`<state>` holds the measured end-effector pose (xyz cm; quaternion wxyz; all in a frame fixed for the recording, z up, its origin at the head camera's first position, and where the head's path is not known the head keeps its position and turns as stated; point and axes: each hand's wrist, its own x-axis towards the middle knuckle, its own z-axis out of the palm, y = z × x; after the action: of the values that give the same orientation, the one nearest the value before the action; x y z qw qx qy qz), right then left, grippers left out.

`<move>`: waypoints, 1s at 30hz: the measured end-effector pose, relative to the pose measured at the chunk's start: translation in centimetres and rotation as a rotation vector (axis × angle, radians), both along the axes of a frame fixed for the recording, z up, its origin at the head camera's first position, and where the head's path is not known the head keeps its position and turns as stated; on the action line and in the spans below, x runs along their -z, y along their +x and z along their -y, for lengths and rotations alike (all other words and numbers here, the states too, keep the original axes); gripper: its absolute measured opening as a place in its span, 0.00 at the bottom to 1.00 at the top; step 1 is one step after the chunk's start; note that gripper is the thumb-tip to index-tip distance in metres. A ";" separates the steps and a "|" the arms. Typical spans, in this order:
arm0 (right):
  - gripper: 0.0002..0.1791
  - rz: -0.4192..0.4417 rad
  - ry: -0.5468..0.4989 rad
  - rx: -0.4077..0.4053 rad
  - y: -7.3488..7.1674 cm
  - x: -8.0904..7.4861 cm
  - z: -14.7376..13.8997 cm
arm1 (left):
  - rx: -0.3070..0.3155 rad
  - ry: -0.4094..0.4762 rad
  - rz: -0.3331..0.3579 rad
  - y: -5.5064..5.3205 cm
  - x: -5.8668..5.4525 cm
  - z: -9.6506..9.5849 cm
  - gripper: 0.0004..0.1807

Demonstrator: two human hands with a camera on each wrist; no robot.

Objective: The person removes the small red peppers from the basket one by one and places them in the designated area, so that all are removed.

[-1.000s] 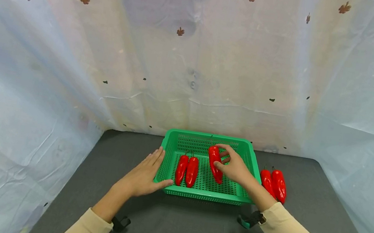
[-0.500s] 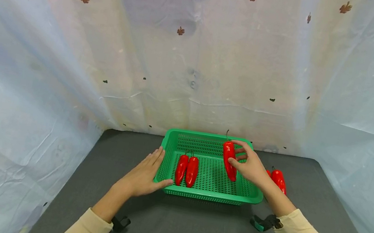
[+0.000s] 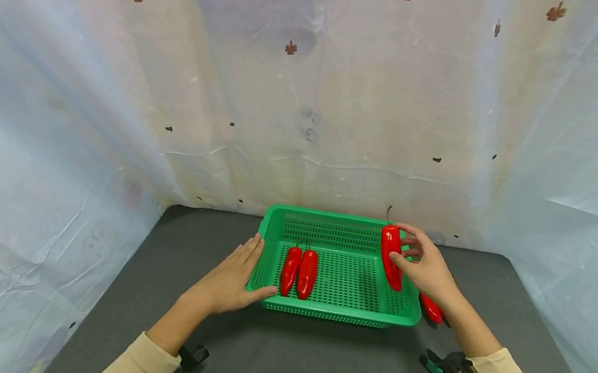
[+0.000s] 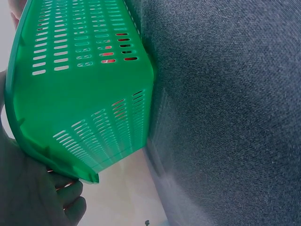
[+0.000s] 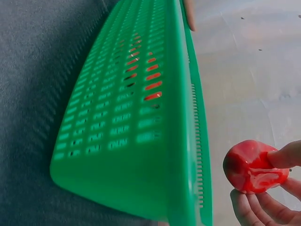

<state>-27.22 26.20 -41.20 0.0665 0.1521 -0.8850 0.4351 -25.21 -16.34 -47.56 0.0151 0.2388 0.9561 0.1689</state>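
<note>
Right hand (image 3: 426, 268) pinches 1 pepper (image 3: 391, 256) near basket's (image 3: 340, 312) right edge, half-hiding another pepper (image 3: 430, 308); left hand's (image 3: 232, 280) fingers lie straight. Wrist views alone show red through slots (image 5: 153, 86).

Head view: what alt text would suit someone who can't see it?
Fingers of a right hand hold a red pepper at the right end of a green basket containing two more peppers. A left hand touches the basket's left rim. At least one other pepper lies on the dark table, partly hidden.
</note>
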 end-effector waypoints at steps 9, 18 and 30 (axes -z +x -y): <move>0.36 -0.012 0.021 0.056 0.4 -0.1 -2.2 | 0.003 -0.007 -0.001 0.0 0.0 0.0 0.63; 0.36 -0.028 0.026 0.111 1.1 -0.1 -4.3 | 0.001 0.006 -0.001 -0.1 0.3 0.0 0.63; 0.37 -0.001 0.026 0.192 1.4 1.2 -8.1 | -0.004 -0.009 0.006 0.0 0.0 0.0 0.64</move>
<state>-25.78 34.29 -42.37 0.1065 0.0676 -0.9011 0.4149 -25.22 -16.29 -47.54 0.0187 0.2361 0.9573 0.1655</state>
